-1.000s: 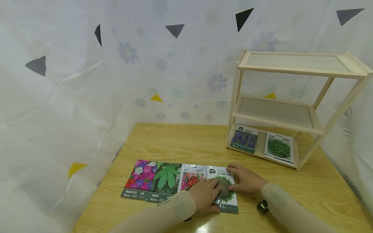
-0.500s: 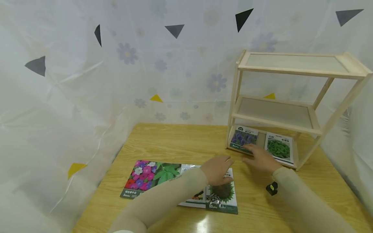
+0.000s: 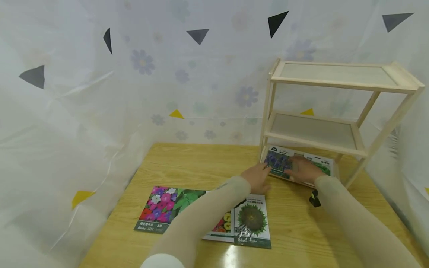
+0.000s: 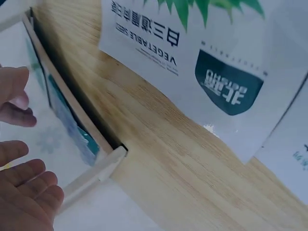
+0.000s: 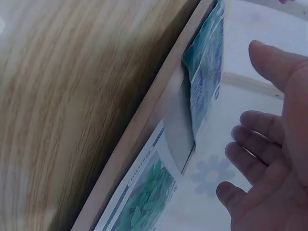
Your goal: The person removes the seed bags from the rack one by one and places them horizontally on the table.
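Note:
In the head view my left hand [image 3: 258,179] hovers at the near left corner of the shelf's bottom tier, fingers spread and holding nothing. My right hand [image 3: 305,170] hangs over that tier, between a seed packet with purple flowers [image 3: 278,160] and one with green leaves [image 3: 326,169], which it partly covers. The right wrist view shows the relaxed fingers [image 5: 255,144] apart from both packets. Below my left hand, on the table, lie packets with a sunflower [image 3: 251,219], red and yellow flowers [image 3: 226,225], green leaves [image 3: 184,199] and colourful blooms [image 3: 159,204]; my left forearm hides part of this row.
The wooden shelf [image 3: 316,140] with three tiers stands at the back right of the wood-grain table [image 3: 194,163]. Its slanted legs and upper tiers overhang the bottom tier. White patterned sheeting [image 3: 218,74] encloses the back and sides.
Both hands have left the sunflower packet and moved up and right to the shelf's bottom tier. The table packets stay in their row. The head view has shifted slightly.

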Available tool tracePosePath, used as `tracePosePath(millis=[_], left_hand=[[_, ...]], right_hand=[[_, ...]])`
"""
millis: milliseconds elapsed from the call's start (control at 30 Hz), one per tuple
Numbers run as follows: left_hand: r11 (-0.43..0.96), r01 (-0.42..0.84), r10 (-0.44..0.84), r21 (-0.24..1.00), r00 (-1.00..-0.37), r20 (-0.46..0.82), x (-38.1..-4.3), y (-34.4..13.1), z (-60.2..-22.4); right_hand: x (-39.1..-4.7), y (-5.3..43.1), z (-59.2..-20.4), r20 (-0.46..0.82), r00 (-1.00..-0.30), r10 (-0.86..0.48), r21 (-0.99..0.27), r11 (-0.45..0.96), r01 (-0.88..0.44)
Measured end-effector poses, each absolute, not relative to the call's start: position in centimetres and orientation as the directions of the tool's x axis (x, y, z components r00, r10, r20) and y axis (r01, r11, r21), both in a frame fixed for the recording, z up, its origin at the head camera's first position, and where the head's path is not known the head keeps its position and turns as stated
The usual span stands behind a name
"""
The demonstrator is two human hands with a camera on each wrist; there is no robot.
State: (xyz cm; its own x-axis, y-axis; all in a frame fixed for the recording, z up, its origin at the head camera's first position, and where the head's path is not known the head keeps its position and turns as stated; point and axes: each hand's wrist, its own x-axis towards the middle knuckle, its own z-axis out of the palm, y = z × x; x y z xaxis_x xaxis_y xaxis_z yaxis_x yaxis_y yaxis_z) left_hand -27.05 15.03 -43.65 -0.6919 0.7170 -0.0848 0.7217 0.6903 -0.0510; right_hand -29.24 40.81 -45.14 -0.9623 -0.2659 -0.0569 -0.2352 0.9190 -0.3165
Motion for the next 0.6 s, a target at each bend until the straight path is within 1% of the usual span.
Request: tracePosePath(millis=[167, 333, 467, 600], left_hand=[[0.708, 0.697, 0.685, -0.118, -0.717, -0.125, -27.6, 16.2, -44.4], [0.741, 0.661, 0.641, -0.117, -0.749, -0.166, -27.7, 17.5, -45.1], [0.763, 0.637, 0.613, -0.106, -0.766, -0.191, -27.5, 18.4, -45.2], [0.786, 0.608, 0.583, -0.114, -0.789, -0.193, -27.2, 18.8, -44.7]], right_hand=[[-30.5, 41.2, -45.6, -0.106, -0.960, -0.258, -0.294, 0.931, -0.218], [-31.7, 41.9, -47.1, -0.140, -0.963, -0.232, -0.258, 0.947, -0.191], [-32.0, 42.8, -48.2, -0.124, -0.967, -0.223, -0.251, 0.950, -0.187], [-31.8, 43.1, -48.3, -0.106, -0.971, -0.213, -0.242, 0.953, -0.183]])
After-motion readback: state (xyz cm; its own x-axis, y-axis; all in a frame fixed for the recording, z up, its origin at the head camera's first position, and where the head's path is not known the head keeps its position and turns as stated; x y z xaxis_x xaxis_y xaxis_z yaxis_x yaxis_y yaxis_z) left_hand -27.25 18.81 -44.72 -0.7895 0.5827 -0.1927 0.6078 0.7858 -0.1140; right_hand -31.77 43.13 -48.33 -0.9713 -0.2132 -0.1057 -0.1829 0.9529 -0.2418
